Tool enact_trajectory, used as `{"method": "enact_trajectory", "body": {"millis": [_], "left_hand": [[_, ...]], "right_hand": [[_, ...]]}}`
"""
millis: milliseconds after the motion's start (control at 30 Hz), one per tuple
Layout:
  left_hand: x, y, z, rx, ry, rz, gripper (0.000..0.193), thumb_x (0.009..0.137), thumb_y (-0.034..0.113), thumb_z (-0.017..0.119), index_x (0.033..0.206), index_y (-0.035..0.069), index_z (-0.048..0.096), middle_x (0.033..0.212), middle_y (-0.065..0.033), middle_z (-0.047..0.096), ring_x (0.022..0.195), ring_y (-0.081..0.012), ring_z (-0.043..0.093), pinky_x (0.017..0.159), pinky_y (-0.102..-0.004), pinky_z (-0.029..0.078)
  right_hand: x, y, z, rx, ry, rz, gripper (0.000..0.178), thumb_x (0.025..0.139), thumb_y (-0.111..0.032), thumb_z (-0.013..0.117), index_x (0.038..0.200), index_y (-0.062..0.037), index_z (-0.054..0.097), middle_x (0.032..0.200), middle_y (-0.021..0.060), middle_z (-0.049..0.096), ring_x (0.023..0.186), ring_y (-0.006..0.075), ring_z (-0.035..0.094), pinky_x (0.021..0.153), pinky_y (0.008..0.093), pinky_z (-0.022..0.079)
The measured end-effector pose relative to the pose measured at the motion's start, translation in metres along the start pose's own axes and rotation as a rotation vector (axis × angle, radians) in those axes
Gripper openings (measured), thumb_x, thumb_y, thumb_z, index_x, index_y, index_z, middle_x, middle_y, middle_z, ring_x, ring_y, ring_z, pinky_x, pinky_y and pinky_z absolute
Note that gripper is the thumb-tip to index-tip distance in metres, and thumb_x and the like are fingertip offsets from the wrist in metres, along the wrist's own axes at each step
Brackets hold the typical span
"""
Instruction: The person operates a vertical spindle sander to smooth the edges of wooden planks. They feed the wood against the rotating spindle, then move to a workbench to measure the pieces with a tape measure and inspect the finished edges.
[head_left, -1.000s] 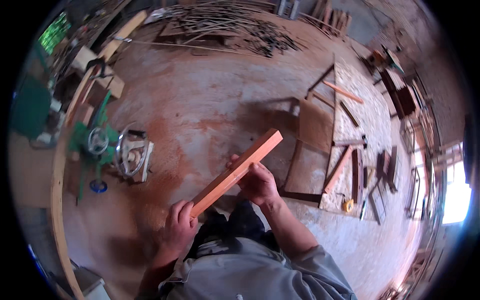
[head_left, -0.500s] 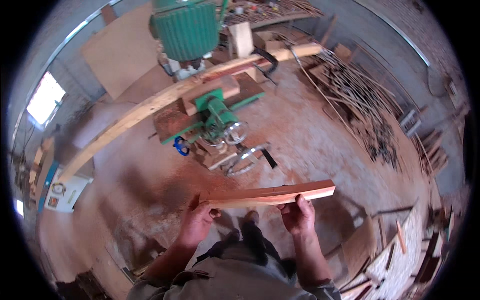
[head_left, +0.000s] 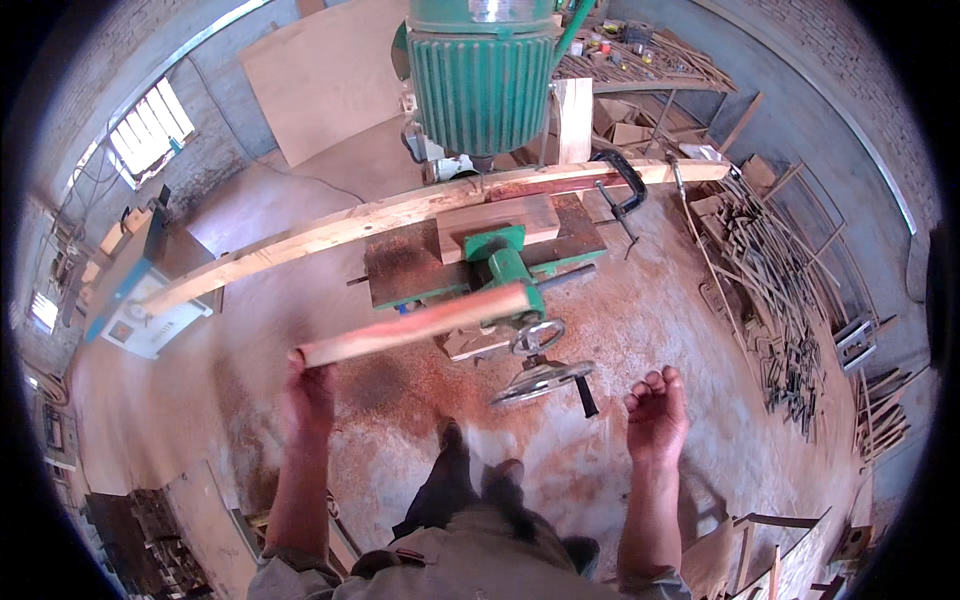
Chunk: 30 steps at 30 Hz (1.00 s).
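Note:
My left hand grips a short, slightly curved piece of reddish wood by its left end. The piece slants up to the right, and its far end overlaps a green vise in the view. Apart from it, at the right, my right hand is raised with its fingers curled in and nothing in them. Beyond the piece, a long pale wooden beam lies across the machine table, behind a wood block at the vise. A black C-clamp sits on the beam's right part.
A green ribbed motor hangs above the beam. Metal handwheels jut toward me below the vise. A white and blue machine cabinet stands at the left beneath the beam's end. Metal rods and clamps pile up at the right. Reddish sawdust covers the floor.
My right hand has let go of the wood piece and moved right. My left hand has carried the piece up and left, tilting its right end away from me. The view has shifted.

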<state>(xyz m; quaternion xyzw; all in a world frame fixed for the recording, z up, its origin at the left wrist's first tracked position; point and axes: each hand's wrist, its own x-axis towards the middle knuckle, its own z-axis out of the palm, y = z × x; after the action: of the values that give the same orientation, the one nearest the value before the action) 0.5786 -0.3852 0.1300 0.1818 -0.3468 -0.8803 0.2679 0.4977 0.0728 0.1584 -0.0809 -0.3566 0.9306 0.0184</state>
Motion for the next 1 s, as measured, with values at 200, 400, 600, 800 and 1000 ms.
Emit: {"method": "enact_trajectory", "body": {"millis": [200,400,600,800,1000], "left_hand": [[0.124,0.014,-0.02,0.07,0.104,-0.008,0.023,0.095,0.024,0.049,0.104,0.003,0.056,0.099,-0.0092,0.063,0.088,-0.0191,0.064,0.078,-0.0271,0.055],[0.234,-0.017,-0.013,0.071,0.279,-0.091,0.028,0.095,0.025,0.048,0.11,0.001,0.055,0.1,-0.0129,0.063,0.09,-0.023,0.063,0.084,-0.0331,0.053],[0.279,-0.04,-0.008,0.108,0.264,-0.199,0.031,0.093,0.026,0.054,0.111,0.001,0.055,0.098,-0.0125,0.063,0.092,-0.0233,0.062,0.085,-0.0334,0.052],[0.288,-0.046,-0.011,0.179,0.216,-0.134,0.03,0.09,0.026,0.059,0.107,0.001,0.056,0.096,-0.0118,0.064,0.091,-0.0234,0.063,0.084,-0.0342,0.053],[0.295,-0.044,-0.025,0.147,0.26,-0.227,0.03,0.09,0.022,0.059,0.109,-0.001,0.056,0.099,-0.0119,0.063,0.092,-0.0219,0.063,0.086,-0.034,0.053]], "right_hand": [[0.007,0.003,0.003,-0.065,0.201,-0.007,0.014,0.093,-0.027,0.053,0.093,-0.0131,0.056,0.075,0.001,0.059,0.065,0.0161,0.057,0.058,0.0303,0.047],[0.018,0.025,0.019,-0.115,0.27,0.002,0.016,0.093,-0.028,0.052,0.091,-0.0131,0.055,0.073,0.0006,0.057,0.062,0.0166,0.055,0.057,0.0322,0.044],[0.014,0.037,0.02,-0.139,0.317,0.009,0.016,0.093,-0.029,0.052,0.09,-0.0135,0.056,0.073,0.0012,0.057,0.062,0.0175,0.055,0.056,0.0318,0.046],[0.017,0.041,0.017,-0.184,0.405,0.031,0.017,0.092,-0.03,0.052,0.089,-0.0136,0.055,0.073,0.0015,0.057,0.062,0.0173,0.055,0.055,0.0319,0.047],[0.039,0.045,0.02,-0.213,0.41,0.041,0.016,0.093,-0.029,0.052,0.089,-0.0134,0.055,0.073,0.0007,0.056,0.061,0.0163,0.055,0.056,0.0311,0.047]]}}
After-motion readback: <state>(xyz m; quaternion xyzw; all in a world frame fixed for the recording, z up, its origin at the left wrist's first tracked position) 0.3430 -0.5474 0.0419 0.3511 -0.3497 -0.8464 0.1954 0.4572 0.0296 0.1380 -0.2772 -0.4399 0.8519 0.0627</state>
